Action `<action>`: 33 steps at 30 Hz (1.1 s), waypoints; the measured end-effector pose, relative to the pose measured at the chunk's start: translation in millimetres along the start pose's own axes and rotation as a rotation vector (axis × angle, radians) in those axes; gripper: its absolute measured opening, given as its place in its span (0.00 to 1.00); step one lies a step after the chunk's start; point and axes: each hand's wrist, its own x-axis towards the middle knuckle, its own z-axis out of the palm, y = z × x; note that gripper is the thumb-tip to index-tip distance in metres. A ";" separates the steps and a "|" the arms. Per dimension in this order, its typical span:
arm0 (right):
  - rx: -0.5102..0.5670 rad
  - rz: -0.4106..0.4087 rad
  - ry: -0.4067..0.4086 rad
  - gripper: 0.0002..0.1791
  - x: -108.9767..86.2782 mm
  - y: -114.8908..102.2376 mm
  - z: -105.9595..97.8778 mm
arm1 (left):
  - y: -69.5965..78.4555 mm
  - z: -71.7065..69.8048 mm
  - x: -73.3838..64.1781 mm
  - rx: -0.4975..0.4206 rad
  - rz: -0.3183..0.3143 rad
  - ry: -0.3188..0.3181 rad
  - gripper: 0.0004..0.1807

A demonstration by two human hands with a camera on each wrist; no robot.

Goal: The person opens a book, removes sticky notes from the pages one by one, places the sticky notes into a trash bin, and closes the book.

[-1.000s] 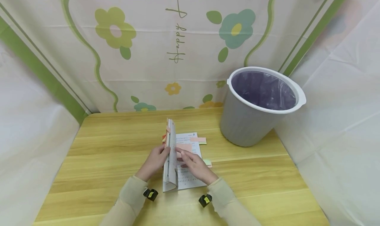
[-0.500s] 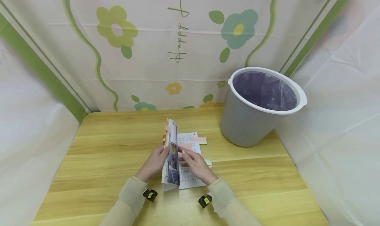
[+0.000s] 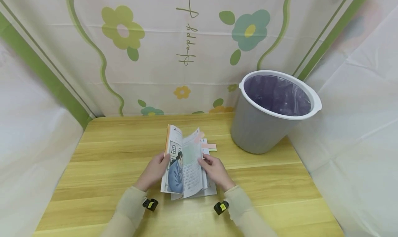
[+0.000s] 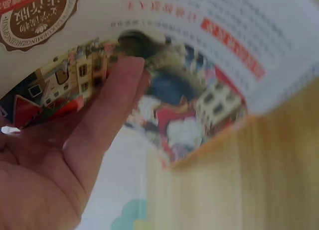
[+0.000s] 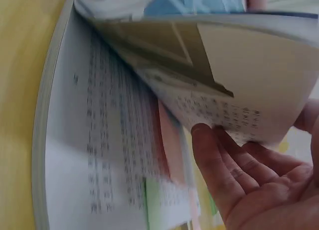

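A paperback book (image 3: 175, 176) stands partly open over the table, its raised pages spread. My left hand (image 3: 153, 171) grips its left side, thumb on an illustrated page. In the left wrist view the fingers of that left hand (image 4: 94, 125) lie against the printed cover (image 4: 227, 98). On the right side, my right hand (image 3: 216, 171) pinches a bunch of pages, thumb in front; its fingers (image 5: 214, 172) support them from behind in the right wrist view. A pale green sticky note (image 3: 188, 155) shows on one page. Pink tabs (image 3: 209, 146) stick out at the right edge.
A grey bin (image 3: 258, 130) with a white rim and a purple liner stands at the table's back right. The wooden table (image 3: 118, 150) meets a flowered curtain (image 3: 155, 67) behind, with white sheets on both sides.
The book has gone from nearly upright and narrow to spread wider. The right hand has moved right and taken hold of pages; the left hand has shifted slightly left with the cover side.
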 end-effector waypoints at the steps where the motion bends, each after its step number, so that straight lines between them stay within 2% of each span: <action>1: 0.001 0.029 0.013 0.29 -0.2 2.0 -3.0 | -1.7 -3.1 -0.3 0.003 0.005 0.006 0.24; 4: 0.013 0.076 0.033 0.26 -0.4 8.6 -10.3 | -7.1 -12.0 -1.8 0.007 0.027 0.016 0.21; 7: -0.027 0.092 0.045 0.24 -0.4 15.8 -15.1 | -12.8 -18.8 -3.3 -0.003 0.033 0.009 0.21; 12: -0.144 0.082 0.079 0.23 -1.4 24.0 -18.6 | -20.1 -30.9 -6.0 0.013 0.055 0.012 0.24; 18: -0.263 0.075 0.129 0.21 -2.6 24.7 -20.5 | -27.4 -53.6 -7.3 0.065 0.080 0.038 0.29; 23: -0.313 0.067 0.139 0.21 -0.6 26.8 -21.4 | -41.4 -69.5 -5.6 0.111 0.044 0.055 0.29; 28: -0.354 0.073 0.150 0.20 -0.3 31.0 -20.6 | -54.5 -77.1 -6.4 0.153 0.010 0.069 0.30; 33: -0.401 0.076 0.155 0.21 0.0 34.2 -18.0 | -67.0 -81.6 -7.9 0.126 -0.027 0.075 0.29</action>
